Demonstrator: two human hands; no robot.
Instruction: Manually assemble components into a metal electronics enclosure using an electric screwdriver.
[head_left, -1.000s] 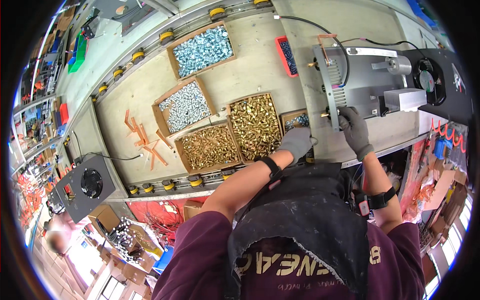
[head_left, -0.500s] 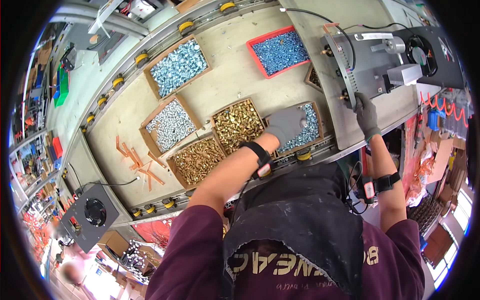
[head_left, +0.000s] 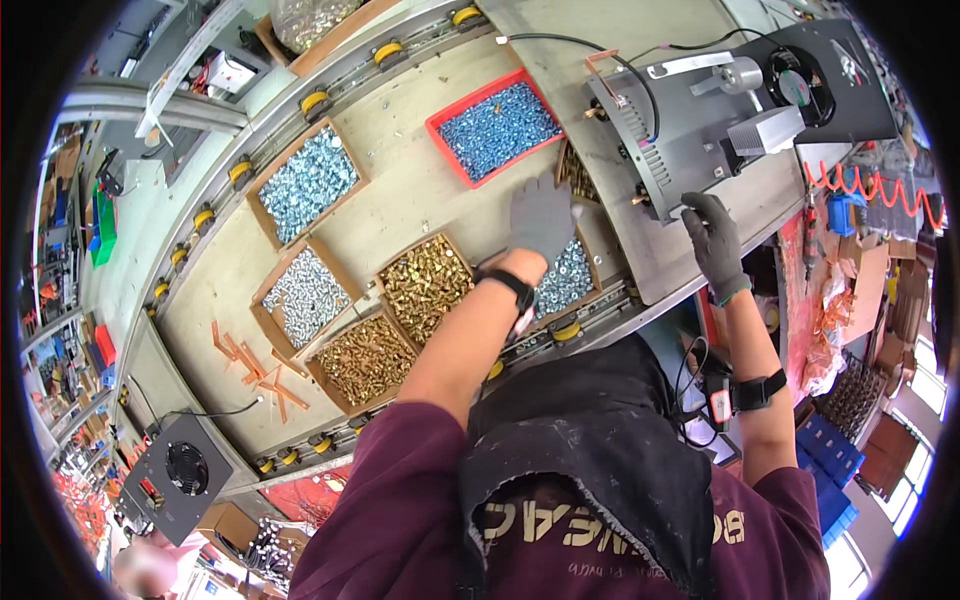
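Observation:
My left hand (head_left: 543,218), in a grey glove, reaches over a cardboard box of bluish-silver washers or nuts (head_left: 566,278). Its fingers are stretched out toward the far side, and I see nothing held in them. Just beyond it, a small box of brownish screws (head_left: 577,172) is partly tucked beside a raised plate. My right hand (head_left: 714,245), gloved too, hovers by the near end of a dark grey metal panel (head_left: 690,130). Its thumb and fingers are curled together; whatever may be between them is too small to name. The panel carries a slotted strip, a finned heat sink (head_left: 765,130) and a fan (head_left: 800,85).
A red tray of blue screws (head_left: 500,130) lies farther off. Left of my hand stand boxes of brass-coloured fasteners (head_left: 425,285), silver screws (head_left: 305,300) and zinc bolts (head_left: 308,185). Copper strips (head_left: 255,365) lie at the left. Rollers (head_left: 565,331) line the bench edge.
My left hand has moved from over the washer box farther away, its fingers now extended. My right hand has come off the panel's end and curled. The whole view has shifted somewhat.

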